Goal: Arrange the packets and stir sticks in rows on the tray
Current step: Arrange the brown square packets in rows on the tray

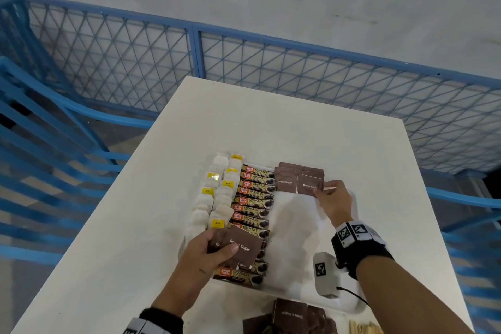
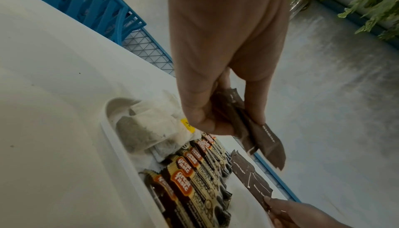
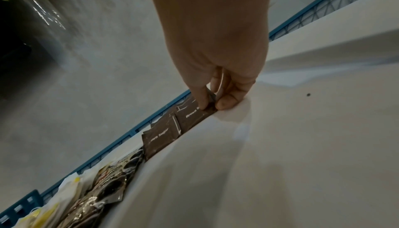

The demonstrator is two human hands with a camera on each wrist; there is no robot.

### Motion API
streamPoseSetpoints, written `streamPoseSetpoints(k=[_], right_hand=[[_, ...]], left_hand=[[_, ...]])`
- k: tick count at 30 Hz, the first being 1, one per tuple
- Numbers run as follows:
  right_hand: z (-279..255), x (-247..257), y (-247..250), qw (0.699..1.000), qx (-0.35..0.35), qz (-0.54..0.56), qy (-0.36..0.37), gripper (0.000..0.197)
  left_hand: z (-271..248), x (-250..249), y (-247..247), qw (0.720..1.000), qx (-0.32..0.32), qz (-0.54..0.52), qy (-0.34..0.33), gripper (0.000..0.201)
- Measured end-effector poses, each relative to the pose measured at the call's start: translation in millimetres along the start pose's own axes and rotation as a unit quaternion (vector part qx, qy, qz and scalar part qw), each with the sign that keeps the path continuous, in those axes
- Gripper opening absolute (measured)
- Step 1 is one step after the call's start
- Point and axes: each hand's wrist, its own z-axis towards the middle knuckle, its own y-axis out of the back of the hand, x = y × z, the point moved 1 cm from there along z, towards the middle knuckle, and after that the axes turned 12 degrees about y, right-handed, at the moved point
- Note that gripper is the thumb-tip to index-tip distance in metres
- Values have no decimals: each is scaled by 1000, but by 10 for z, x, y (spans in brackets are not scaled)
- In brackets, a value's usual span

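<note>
— Blue mesh fencing (image 1: 113, 49) runs behind the white worktop (image 1: 135, 211), against a pale wall. What sits on it?

— A white tray (image 2: 112, 139), with tea bags (image 1: 217, 198) in two rows along its left side and Great Taste coffee sticks (image 1: 253, 198) in a row beside them. Brown Sugar packets (image 1: 290, 173) overlap in two short rows at the far right part.

— And the right hand (image 1: 334, 202)?

— Its grip is narrow: thumb and fingers pinch the near right corner of the nearest-right Brown Sugar packet (image 1: 309, 184), which lies flat on the tray.

— The left hand (image 1: 208, 252)?

— It holds a small stack of Brown Sugar packets (image 1: 242, 248) above the near end of the coffee row, thumb on top, fingers curled under.

— Anything nearer?

— More brown packets (image 1: 291, 314) lie loose at the near edge of the worktop, with wooden stir sticks (image 1: 364, 328) just right of them.
</note>
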Motion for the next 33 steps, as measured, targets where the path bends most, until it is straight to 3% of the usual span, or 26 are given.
streamPoseSetpoints(k=[3,5,8,11,14,20,23,28,33], right_hand=[[-93,97,17,999,-17,4,31,27],[-235,223,3,999,6,17,51,17],[-598,459,-32,985,150,13,81,14],[-1038,686,-15,940,323,57,89,28],[-1333,756,-24,906,399,123,66,24],[-1439,693,-37,914,346,211,40,23],[-1377,629,49,926,310,214,31,24],[-1178,473,240,943,266,199,13,4],[-821,266,403,973,181,143,19,11]], left_hand=[[-9,-25,-33,1000,-2,-13,-4,26],[-11,-40,-58,1000,-2,-18,-6,25],[-8,-69,-92,999,-4,-32,-14,25],[-9,-109,-129,999,-1,-41,-29,30],[-10,-126,-165,998,5,-43,-43,41],[9,-123,-234,999,35,-14,-18,25],[27,-146,-270,998,53,35,-16,27],[245,-213,-357,995,-7,101,-26,19],[496,-400,-545,976,-45,200,-79,11]])
